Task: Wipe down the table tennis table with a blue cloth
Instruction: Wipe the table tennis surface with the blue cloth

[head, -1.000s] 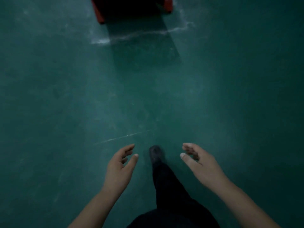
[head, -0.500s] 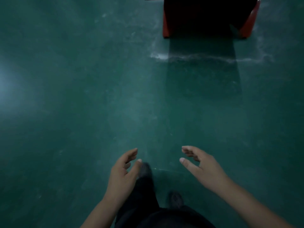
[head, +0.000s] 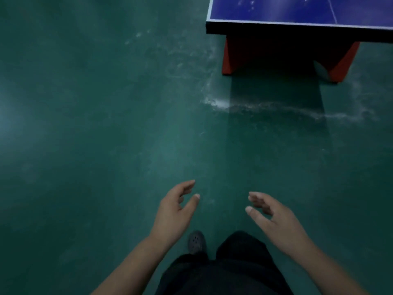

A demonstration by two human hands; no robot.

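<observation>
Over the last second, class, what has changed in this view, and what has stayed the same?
The table tennis table has come into view at upper right: earlier only its red base showed, now its blue top does too. A shoe steps forward. Left hand and right hand remain open, holding nothing. No cloth is visible.

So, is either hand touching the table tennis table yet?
Apart. The head view shows the left hand and right hand empty, with open green floor between them and the table tennis table.
</observation>
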